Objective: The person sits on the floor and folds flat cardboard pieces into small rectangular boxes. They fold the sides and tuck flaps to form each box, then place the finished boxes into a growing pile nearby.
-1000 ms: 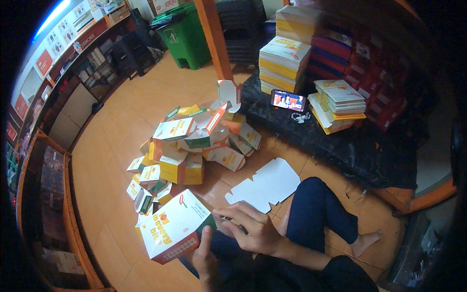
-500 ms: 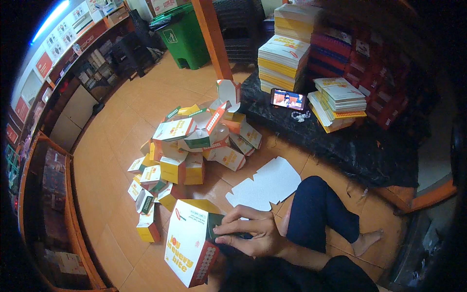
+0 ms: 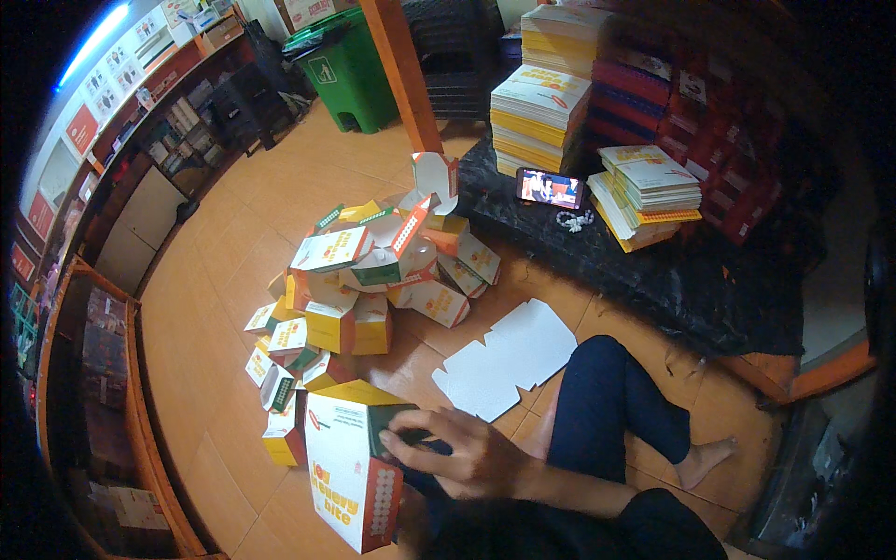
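A folded cardboard food box (image 3: 350,467), white with yellow, green and red sides and orange lettering, is held up low in front of me. My right hand (image 3: 462,453) reaches in from the right, its fingers bent and closed on the box's green side panel. Only a small, dark part of my left hand (image 3: 413,527) shows at the box's lower right side, where it seems to support the box; its fingers are hidden. A flat, unfolded white carton sheet (image 3: 509,359) lies on the tiles beside my bent knee (image 3: 602,373).
Folded boxes (image 3: 373,271) are heaped on the tiled floor beyond my hands. Stacks of flat cartons (image 3: 537,112), a smaller stack (image 3: 649,187), a lit phone (image 3: 551,189) and a beaded bracelet (image 3: 574,221) rest on a black-covered platform. An orange post (image 3: 401,75) stands near a green bin (image 3: 350,75).
The box has shifted slightly left and turned more upright, showing more of its dotted red side. My right hand has moved left with it, fingers still at the green panel.
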The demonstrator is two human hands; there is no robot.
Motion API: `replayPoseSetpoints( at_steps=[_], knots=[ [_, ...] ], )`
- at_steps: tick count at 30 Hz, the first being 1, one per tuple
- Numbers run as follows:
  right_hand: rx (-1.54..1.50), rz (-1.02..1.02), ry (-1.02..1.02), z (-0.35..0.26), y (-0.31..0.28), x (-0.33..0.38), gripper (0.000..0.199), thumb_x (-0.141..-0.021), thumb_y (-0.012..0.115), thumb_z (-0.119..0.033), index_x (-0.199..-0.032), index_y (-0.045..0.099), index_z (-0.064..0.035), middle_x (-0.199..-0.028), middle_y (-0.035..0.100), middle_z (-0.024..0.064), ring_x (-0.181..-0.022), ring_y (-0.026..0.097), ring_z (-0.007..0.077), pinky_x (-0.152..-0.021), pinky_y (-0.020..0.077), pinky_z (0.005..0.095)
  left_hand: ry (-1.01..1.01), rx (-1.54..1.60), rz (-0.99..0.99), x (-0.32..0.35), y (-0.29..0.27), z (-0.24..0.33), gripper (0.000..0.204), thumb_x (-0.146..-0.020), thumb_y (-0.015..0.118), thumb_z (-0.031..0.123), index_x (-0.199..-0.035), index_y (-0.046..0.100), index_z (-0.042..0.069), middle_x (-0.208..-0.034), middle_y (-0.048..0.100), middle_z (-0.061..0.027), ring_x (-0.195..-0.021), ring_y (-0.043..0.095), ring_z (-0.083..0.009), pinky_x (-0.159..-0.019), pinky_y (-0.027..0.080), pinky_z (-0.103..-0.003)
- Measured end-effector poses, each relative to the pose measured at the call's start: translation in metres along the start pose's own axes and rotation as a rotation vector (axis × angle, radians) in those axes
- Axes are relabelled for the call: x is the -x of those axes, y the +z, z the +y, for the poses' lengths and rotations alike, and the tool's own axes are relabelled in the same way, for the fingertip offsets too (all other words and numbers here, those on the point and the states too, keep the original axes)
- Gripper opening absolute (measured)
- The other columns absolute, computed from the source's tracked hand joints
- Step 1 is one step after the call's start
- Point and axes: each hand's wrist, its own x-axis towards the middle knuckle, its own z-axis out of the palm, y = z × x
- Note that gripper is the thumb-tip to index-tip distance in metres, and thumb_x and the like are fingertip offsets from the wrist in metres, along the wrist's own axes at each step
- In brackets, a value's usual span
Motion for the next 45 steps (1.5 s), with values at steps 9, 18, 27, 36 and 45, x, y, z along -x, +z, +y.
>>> replayPoseSetpoints(
  at_steps=[9,18,27,36,45],
  knots=[
    [0.014,-0.024,0.246,0.014,0.01,0.008,0.054,-0.09,0.059,-0.003,-0.142,0.048,-0.0126,-0.143,0.052,0.0212,-0.126,0.058,0.0395,-0.096,0.0558,0.0465,-0.053,0.034,-0.094,0.002,-0.003,0.002,0.036,-0.091,0.068,0.007,-0.124,0.056,-0.002,-0.117,0.064,-0.0134,-0.106,0.063,-0.0229,-0.093,0.053,-0.036],
    [-0.517,-0.002,0.537,0.004,-0.013,0.004,0.049,-0.088,0.058,0.009,-0.134,0.054,-0.0076,-0.119,0.066,0.0194,-0.107,0.07,0.0356,-0.09,0.0606,0.0411,-0.11,0.081,0.021,0.003,-0.01,0.0,0.033,-0.094,0.065,0.01,-0.123,0.056,-0.001,-0.116,0.064,-0.0127,-0.106,0.063,-0.0227,-0.092,0.053,-0.035],
    [-0.106,0.179,0.305,0.0,-0.015,0.001,0.024,-0.082,0.075,0.004,-0.105,0.07,-0.0002,-0.092,0.068,0.0117,-0.086,0.07,0.0253,-0.08,0.0576,0.0355,-0.099,0.083,0.062,0.002,-0.011,0.002,0.03,-0.097,0.062,0.013,-0.123,0.056,-0.001,-0.115,0.064,-0.0121,-0.105,0.063,-0.0225,-0.092,0.053,-0.035],
    [-0.206,0.091,0.208,-0.004,-0.009,0.004,0.036,-0.074,0.075,-0.001,-0.108,0.066,-0.0072,-0.097,0.066,0.0116,-0.092,0.066,0.0312,-0.083,0.0557,0.0405,-0.217,0.171,0.084,0.005,0.004,0.001,0.028,-0.099,0.06,0.015,-0.123,0.057,0.0,-0.114,0.064,-0.0114,-0.104,0.063,-0.0223,-0.091,0.053,-0.035],
    [0.06,0.243,0.129,0.01,0.001,0.008,0.031,-0.073,0.073,0.004,-0.101,0.065,-0.0035,-0.094,0.066,0.0098,-0.089,0.067,0.0287,-0.079,0.0565,0.039,-0.399,0.315,0.013,-0.001,0.013,0.013,0.024,-0.102,0.054,0.013,-0.122,0.058,0.0,-0.112,0.064,-0.0114,-0.104,0.062,-0.0214,-0.091,0.051,-0.033]
  ],
)
